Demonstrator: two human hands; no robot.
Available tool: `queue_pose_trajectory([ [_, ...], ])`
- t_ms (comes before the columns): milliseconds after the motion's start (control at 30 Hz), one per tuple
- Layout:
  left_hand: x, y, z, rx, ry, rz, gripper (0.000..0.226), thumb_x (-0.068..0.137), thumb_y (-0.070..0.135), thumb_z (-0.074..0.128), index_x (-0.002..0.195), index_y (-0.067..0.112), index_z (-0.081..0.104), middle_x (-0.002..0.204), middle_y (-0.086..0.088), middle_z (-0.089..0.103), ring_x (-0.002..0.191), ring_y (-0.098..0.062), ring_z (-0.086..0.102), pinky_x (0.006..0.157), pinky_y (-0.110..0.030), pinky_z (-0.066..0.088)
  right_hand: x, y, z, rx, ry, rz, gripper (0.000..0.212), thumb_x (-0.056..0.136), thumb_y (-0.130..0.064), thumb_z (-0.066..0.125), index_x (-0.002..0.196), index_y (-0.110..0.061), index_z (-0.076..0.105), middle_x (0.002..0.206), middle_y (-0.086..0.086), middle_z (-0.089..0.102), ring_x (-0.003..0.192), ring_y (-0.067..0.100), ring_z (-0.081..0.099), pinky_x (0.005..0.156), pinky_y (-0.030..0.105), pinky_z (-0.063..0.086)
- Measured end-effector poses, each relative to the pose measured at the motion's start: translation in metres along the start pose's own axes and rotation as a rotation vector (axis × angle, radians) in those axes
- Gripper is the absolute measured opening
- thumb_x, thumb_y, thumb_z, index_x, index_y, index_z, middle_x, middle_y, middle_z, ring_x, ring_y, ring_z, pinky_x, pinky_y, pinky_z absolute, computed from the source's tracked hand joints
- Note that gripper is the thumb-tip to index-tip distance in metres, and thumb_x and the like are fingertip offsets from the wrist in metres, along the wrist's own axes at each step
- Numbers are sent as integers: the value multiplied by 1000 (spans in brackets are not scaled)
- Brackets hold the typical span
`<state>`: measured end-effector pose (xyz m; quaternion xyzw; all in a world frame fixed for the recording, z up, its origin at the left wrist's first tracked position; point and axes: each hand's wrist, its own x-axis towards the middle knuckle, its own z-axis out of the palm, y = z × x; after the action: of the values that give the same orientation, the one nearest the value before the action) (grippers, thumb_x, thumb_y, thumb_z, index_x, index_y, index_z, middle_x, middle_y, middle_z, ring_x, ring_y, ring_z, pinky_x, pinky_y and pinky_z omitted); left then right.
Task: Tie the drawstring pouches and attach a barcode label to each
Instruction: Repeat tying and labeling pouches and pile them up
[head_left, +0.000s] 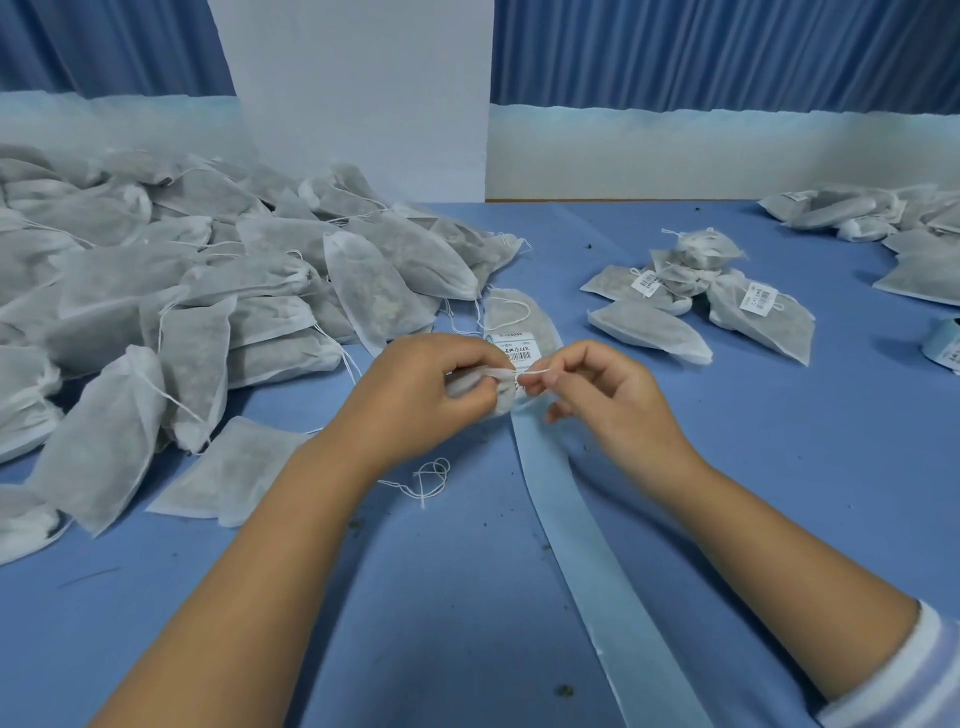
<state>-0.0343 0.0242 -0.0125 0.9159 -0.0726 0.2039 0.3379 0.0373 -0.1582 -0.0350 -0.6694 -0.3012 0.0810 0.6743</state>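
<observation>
At the table's centre lies a white mesh drawstring pouch (511, 312) filled with dark herbs, and a barcode label (514, 349) is stuck on it. My left hand (431, 389) grips the gathered neck of the pouch. My right hand (597, 395) pinches its white drawstring (535, 372), which is stretched taut between both hands. A pale blue label backing strip (587, 561) runs from under my hands toward the near edge. A loose piece of white string (431, 480) lies on the cloth below my left hand.
A large heap of unlabelled pouches (156, 291) fills the left side. Labelled pouches (701, 296) lie in a small pile at right, more pouches (872, 213) at far right. A label roll (948, 345) sits at the right edge. A white board (353, 93) stands behind.
</observation>
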Motion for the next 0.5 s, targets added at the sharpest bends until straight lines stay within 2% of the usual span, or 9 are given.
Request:
queue_pose_trajectory([
  [67,1,-2,1,82,-9,25,14,81,17,64,92,17,74,88,4,71,81,-15,61,81,-36,48,1,-3,0,166,-83,142,24,97,-3,51,77,-14,59,77,7,71,68,16,62,56,23,48],
  [133,2,-2,1,97,-13,17,17,80,17,59,90,17,72,86,2,69,80,-16,58,81,-32,46,1,-4,-1,158,-136,224,23,98,-9,52,78,-17,59,64,6,63,51,14,49,49,20,40],
  [200,2,0,0,6,-60,-31,19,84,8,60,90,21,73,89,5,70,87,-16,59,83,-27,44,2,-3,-2,124,-138,228,19,97,-12,56,79,-18,61,56,1,54,44,9,37,44,17,32],
  [233,1,1,-1,-68,-112,-81,22,85,6,61,88,23,73,91,6,70,91,-16,61,86,-27,46,2,-3,-2,113,-116,209,18,96,-12,58,79,-18,62,54,-1,50,44,7,35,43,15,31],
  [300,1,4,-4,-234,-240,-176,19,84,16,61,83,28,75,94,5,71,91,-19,65,89,-31,50,3,-2,-2,86,-50,145,17,94,-10,61,79,-18,65,53,-4,49,44,4,37,43,14,32],
  [367,1,5,-8,-347,-333,-194,19,83,22,58,81,26,76,92,8,75,91,-13,68,88,-25,51,2,-3,-2,29,4,47,15,90,-8,66,79,-19,68,54,-10,54,48,2,43,47,12,36],
  [433,0,7,-9,-446,-360,-185,19,88,20,60,80,23,78,92,7,77,91,-6,69,85,-17,50,1,-1,0,-60,27,-62,13,86,-8,70,81,-20,71,61,-11,63,55,2,50,54,10,41],
  [500,0,7,-9,-532,-304,-180,17,89,20,64,82,24,79,95,4,77,94,-8,70,86,-15,50,0,1,0,-164,39,-148,15,85,-9,71,84,-23,74,70,-5,69,61,7,55,61,15,45],
])
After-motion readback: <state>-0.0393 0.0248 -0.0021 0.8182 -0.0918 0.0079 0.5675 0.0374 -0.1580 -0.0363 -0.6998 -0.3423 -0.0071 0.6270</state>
